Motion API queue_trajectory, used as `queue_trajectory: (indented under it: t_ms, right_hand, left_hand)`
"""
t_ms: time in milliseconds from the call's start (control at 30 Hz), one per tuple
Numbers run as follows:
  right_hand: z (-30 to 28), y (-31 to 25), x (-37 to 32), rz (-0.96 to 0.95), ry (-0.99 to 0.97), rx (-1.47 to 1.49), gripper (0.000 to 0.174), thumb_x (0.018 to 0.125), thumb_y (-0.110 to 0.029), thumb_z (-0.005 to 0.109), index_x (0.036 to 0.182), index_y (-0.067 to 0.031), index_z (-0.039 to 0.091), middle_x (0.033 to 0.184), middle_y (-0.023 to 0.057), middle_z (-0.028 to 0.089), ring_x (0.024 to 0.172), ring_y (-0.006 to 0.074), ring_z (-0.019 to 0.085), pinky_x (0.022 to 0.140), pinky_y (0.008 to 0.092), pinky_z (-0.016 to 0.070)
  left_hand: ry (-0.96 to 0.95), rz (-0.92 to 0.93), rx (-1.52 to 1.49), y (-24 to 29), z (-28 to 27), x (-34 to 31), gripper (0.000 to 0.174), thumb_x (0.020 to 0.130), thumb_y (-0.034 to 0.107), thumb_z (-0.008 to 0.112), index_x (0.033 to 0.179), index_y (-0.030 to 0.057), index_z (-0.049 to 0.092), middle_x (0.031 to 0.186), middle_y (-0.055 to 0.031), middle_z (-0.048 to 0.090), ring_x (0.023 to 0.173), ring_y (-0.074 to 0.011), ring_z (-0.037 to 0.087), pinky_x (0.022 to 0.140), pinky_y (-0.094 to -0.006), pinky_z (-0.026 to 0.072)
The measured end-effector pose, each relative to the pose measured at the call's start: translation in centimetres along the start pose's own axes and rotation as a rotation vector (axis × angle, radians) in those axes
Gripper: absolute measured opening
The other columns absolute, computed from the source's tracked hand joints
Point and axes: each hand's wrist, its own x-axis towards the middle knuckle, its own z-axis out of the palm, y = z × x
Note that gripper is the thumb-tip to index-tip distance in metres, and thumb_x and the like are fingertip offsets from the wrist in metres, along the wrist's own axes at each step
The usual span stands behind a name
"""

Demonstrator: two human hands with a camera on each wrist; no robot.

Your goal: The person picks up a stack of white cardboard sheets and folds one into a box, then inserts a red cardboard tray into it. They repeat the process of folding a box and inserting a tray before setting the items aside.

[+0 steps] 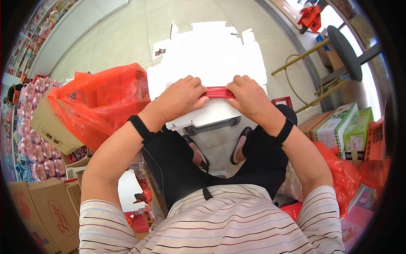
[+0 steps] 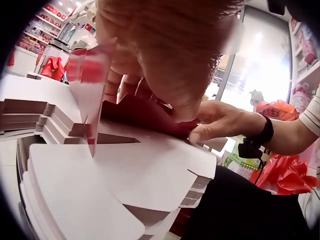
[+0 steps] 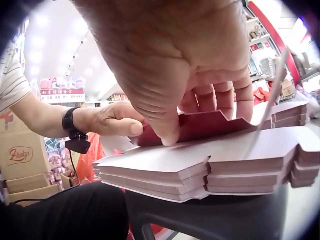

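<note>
Across a stack of white die-cut card sheets (image 1: pixel 211 55), both hands hold one folded red card piece (image 1: pixel 216 92) by its two ends. My left hand (image 1: pixel 179 98) grips the left end, thumb on the near side and fingers over the far side. The right hand (image 1: pixel 252 99) pinches the right end the same way, its thumb low at the red card (image 3: pixel 210 125) in the right wrist view. A thin pinkish see-through flap (image 2: pixel 92 90) stands upright beside the left hand in the left wrist view. Beneath the stack shows a dark grey stool (image 1: pixel 213 126).
At the left lie a large red plastic bag (image 1: pixel 112 91) and a cardboard carton (image 1: pixel 57 122). More cartons (image 1: pixel 55 211) stand lower left. Colourful boxes (image 1: pixel 338 129) and another red bag (image 1: pixel 334 173) are at the right, below a round-topped stool (image 1: pixel 344 53) with brass-coloured legs.
</note>
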Motion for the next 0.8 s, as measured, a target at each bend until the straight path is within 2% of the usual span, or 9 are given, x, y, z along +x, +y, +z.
queue_trajectory:
  t_ms: [67,167,267,367,467,567,667,733,800]
  right_hand:
    - [0.2,0.2,0.1,-0.015,0.012,-0.028,0.023,0.081,-0.018,0.080,0.097,-0.0036,0.069,0.099,0.0107,0.062,0.095,0.0302,0.062,0.083,0.0421,0.0526]
    - [0.3,0.3,0.5,0.026,0.006,0.013,0.019,0.086,-0.013,0.074,0.102,-0.0034,0.068,0.096,0.0120,0.061,0.091,0.0324,0.061,0.083,0.0431,0.0527]
    - [0.7,1.1,1.1,0.110,-0.010,0.077,0.015,0.091,-0.015,0.070,0.102,-0.0048,0.069,0.094,0.0119,0.064,0.092,0.0325,0.064,0.081,0.0434,0.0536]
    - [-0.3,1.2,2.3,0.246,-0.145,0.110,0.020,0.095,-0.023,0.069,0.101,-0.0030,0.069,0.094,0.0134,0.069,0.094,0.0338,0.068,0.082,0.0452,0.0546]
    - [-0.1,2.1,3.2,0.352,-0.177,0.212,0.023,0.096,-0.024,0.069,0.106,-0.0035,0.067,0.092,0.0179,0.068,0.091,0.0393,0.066,0.082,0.0474,0.0529]
    - [0.6,3.3,3.3,0.323,-0.138,0.238,0.025,0.095,-0.027,0.070,0.103,-0.0030,0.065,0.090,0.0214,0.067,0.090,0.0431,0.065,0.081,0.0495,0.0521]
    - [1.3,3.9,3.4,0.269,-0.099,0.218,0.028,0.093,-0.027,0.073,0.100,-0.0028,0.061,0.093,0.0226,0.066,0.092,0.0443,0.065,0.080,0.0510,0.0524]
    - [1.4,3.6,3.0,0.219,0.007,0.173,0.030,0.086,-0.018,0.078,0.104,-0.0032,0.059,0.099,0.0207,0.063,0.094,0.0442,0.063,0.079,0.0504,0.0527]
    - [0.4,2.5,3.0,0.235,0.042,0.044,0.042,0.077,-0.013,0.085,0.109,-0.0015,0.061,0.105,0.0193,0.060,0.095,0.0407,0.061,0.082,0.0481,0.0519]
  left_hand:
    - [0.024,0.003,-0.025,0.1,-0.4,0.0,0.025,0.095,0.024,0.068,0.104,0.0017,0.071,0.100,-0.0125,0.065,0.096,-0.0314,0.063,0.089,-0.0414,0.0540]
    - [-0.027,-0.049,-0.035,-0.6,0.0,0.3,0.023,0.096,0.021,0.067,0.110,0.0030,0.070,0.103,-0.0117,0.065,0.100,-0.0305,0.063,0.089,-0.0416,0.0539]
    - [-0.049,-0.093,-0.099,-1.5,0.1,0.9,0.021,0.098,0.020,0.065,0.110,0.0038,0.070,0.100,-0.0115,0.065,0.099,-0.0307,0.063,0.087,-0.0431,0.0536]
    - [-0.118,-0.130,-0.144,-2.6,0.1,1.8,0.021,0.099,0.019,0.064,0.113,0.0034,0.068,0.098,-0.0138,0.068,0.098,-0.0318,0.066,0.086,-0.0432,0.0537]
    - [-0.190,-0.363,-0.399,-2.3,-1.3,2.9,0.024,0.100,0.021,0.065,0.115,0.0026,0.064,0.102,-0.0186,0.072,0.099,-0.0357,0.069,0.086,-0.0445,0.0543]
    - [-0.270,-0.430,-0.290,-3.1,-0.3,3.7,0.031,0.099,0.026,0.068,0.117,0.0023,0.060,0.104,-0.0238,0.073,0.101,-0.0407,0.071,0.087,-0.0459,0.0547]
    - [-0.101,-0.449,-0.325,-4.4,2.6,3.5,0.044,0.091,0.030,0.077,0.116,0.0015,0.054,0.114,-0.0253,0.065,0.104,-0.0447,0.067,0.087,-0.0508,0.0538]
    - [-0.018,-0.340,-0.277,-4.6,3.5,3.5,0.048,0.087,0.023,0.079,0.114,-0.0036,0.050,0.117,-0.0278,0.057,0.102,-0.0482,0.063,0.087,-0.0523,0.0543]
    - [0.037,-0.402,-0.196,-3.6,3.2,3.7,0.050,0.082,0.019,0.080,0.114,-0.0056,0.051,0.114,-0.0277,0.057,0.107,-0.0471,0.062,0.087,-0.0529,0.0551]
